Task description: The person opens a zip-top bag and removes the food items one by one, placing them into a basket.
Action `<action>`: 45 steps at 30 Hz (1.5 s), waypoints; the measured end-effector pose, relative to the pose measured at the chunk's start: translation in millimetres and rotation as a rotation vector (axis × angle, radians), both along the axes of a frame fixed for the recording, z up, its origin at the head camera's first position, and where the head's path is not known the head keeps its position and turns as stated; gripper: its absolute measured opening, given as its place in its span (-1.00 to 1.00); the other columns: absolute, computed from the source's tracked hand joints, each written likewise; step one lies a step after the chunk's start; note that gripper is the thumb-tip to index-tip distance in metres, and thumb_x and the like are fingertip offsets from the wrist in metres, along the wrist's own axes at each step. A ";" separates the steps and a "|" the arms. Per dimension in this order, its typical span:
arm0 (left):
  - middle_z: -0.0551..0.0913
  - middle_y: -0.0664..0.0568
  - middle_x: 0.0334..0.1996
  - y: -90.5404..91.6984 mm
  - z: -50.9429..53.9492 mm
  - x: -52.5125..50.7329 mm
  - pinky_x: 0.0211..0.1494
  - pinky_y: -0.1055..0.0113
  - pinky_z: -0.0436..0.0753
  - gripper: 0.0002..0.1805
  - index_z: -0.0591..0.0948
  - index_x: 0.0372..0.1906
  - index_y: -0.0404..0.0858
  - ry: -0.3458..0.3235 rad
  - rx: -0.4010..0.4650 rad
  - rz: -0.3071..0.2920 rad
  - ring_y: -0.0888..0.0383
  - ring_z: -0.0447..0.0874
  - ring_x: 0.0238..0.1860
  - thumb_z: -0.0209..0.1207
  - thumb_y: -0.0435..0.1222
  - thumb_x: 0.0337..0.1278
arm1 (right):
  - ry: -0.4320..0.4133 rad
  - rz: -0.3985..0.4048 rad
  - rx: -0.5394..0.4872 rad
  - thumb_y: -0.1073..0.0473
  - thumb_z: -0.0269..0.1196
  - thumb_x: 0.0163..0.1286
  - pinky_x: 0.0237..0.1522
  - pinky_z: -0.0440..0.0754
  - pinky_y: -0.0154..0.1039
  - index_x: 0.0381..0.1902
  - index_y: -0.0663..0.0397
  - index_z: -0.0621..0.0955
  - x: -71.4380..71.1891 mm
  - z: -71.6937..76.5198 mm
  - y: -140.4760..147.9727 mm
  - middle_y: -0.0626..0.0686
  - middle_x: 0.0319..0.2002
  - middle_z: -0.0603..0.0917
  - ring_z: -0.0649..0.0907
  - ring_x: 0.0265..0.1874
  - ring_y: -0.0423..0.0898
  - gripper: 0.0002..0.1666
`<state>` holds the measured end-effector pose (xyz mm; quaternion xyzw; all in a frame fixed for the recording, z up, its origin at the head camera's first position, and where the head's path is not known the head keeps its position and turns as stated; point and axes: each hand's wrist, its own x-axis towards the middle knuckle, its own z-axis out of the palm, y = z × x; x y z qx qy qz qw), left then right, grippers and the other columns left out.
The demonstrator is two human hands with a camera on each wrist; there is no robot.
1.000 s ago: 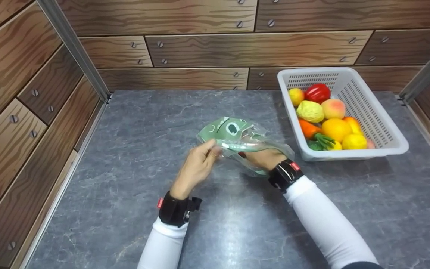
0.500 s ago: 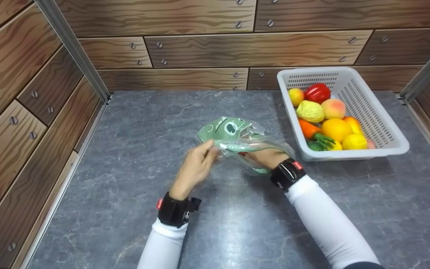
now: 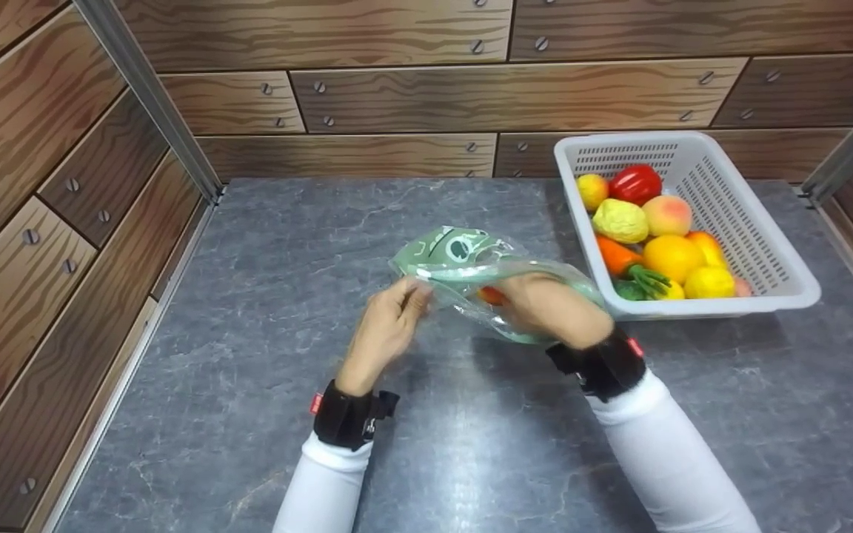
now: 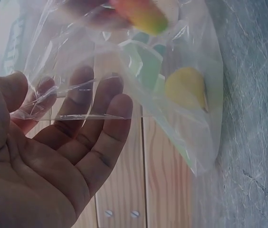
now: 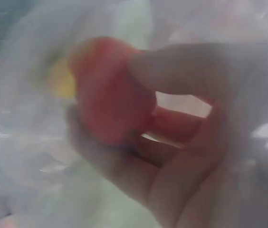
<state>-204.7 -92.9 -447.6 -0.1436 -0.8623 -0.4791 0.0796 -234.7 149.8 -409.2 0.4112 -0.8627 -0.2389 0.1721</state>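
A clear plastic bag (image 3: 463, 274) with a green cartoon face printed on it lies in front of me, its mouth toward me. My left hand (image 3: 389, 322) pinches the rim at the left of the mouth between thumb and index finger; its other fingers spread loosely. My right hand (image 3: 556, 307) reaches inside the bag and grips a red fruit (image 5: 112, 92) with a yellow-green end between thumb and fingers. Deeper inside the bag sits a yellow fruit (image 4: 186, 88), its kind unclear through the plastic. The right wrist view is blurred.
A white perforated basket (image 3: 774, 266) stands at the right, holding several fruits and vegetables, among them a red pepper (image 3: 635, 183), a carrot (image 3: 617, 255), a peach (image 3: 668, 215) and an orange (image 3: 672, 257). Wood-patterned walls (image 3: 397, 100) bound the grey table (image 3: 249, 296).
My right hand has shifted right and toward me, so more of it and the red fruit show in the bag's mouth. The mouth gapes wider. My left hand has hardly moved.
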 end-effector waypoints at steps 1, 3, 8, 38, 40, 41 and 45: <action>0.67 -0.04 -0.41 -0.1 0.3 0.0 -0.25 0.16 0.64 -0.71 0.63 -0.20 -0.24 0.003 -0.001 0.002 0.08 0.62 -0.37 0.04 -0.14 0.60 | -0.258 -0.013 -0.224 0.43 0.12 0.39 -0.56 0.64 -0.31 -0.17 0.17 0.58 2.9 6.1 -0.4 0.02 -0.52 0.61 0.59 -0.63 -0.13 -0.85; 0.69 -0.04 -0.40 -0.6 0.1 -0.7 -0.26 0.16 0.65 -0.69 0.63 -0.21 -0.24 0.017 -0.005 0.008 0.07 0.66 -0.35 0.03 -0.12 0.60 | -0.503 0.020 -0.577 0.52 0.22 0.26 -0.43 0.74 -0.19 -0.03 0.17 0.63 8.0 13.4 0.3 0.11 -0.39 0.70 0.69 -0.51 -0.02 -0.65; 0.72 -0.06 -0.38 -1.3 0.1 -1.4 -0.26 0.14 0.66 -0.69 0.62 -0.20 -0.27 0.036 -0.002 0.014 0.03 0.72 -0.32 0.03 -0.13 0.61 | -0.539 0.062 -0.716 0.53 0.21 0.29 0.00 0.75 0.06 0.08 0.28 0.66 18.9 23.3 8.7 0.25 -0.09 0.75 0.76 -0.11 0.20 -0.60; 0.72 -0.06 -0.39 -0.4 -1.7 -1.0 -0.27 0.16 0.65 -0.69 0.58 -0.31 -0.22 -0.006 0.011 0.014 0.05 0.71 -0.31 0.04 -0.15 0.62 | -0.453 0.147 -1.136 0.47 0.45 0.23 0.06 0.54 -0.63 0.17 0.31 0.66 39.6 15.2 67.9 0.23 0.07 0.76 0.76 -0.12 0.05 -0.49; 0.73 -0.11 -0.38 -0.2 -1.3 -0.9 -0.27 0.15 0.65 -0.69 0.57 -0.31 -0.22 -0.004 0.013 0.009 0.03 0.72 -0.31 0.04 -0.16 0.62 | -0.452 0.118 -1.161 0.48 0.46 0.23 0.04 0.57 -0.62 0.17 0.28 0.67 42.1 18.0 71.9 0.21 0.05 0.77 0.76 -0.12 -0.03 -0.48; 0.73 -0.13 -0.38 -0.2 -0.9 -0.7 -0.28 0.15 0.65 -0.69 0.57 -0.32 -0.22 -0.004 0.015 0.006 0.01 0.72 -0.31 0.03 -0.16 0.62 | -0.450 0.105 -1.174 0.49 0.46 0.21 0.04 0.58 -0.61 0.17 0.27 0.68 43.5 19.6 74.0 0.20 0.05 0.77 0.76 -0.10 -0.07 -0.47; 0.72 -0.15 -0.39 -0.4 -0.4 -0.2 -0.30 0.15 0.64 -0.67 0.55 -0.33 -0.23 0.006 0.009 0.002 -0.02 0.72 -0.32 0.02 -0.14 0.62 | -0.440 0.072 -1.226 0.52 0.47 0.18 0.06 0.58 -0.59 0.15 0.27 0.69 49.3 25.3 83.4 0.18 0.02 0.78 0.71 -0.04 -0.32 -0.46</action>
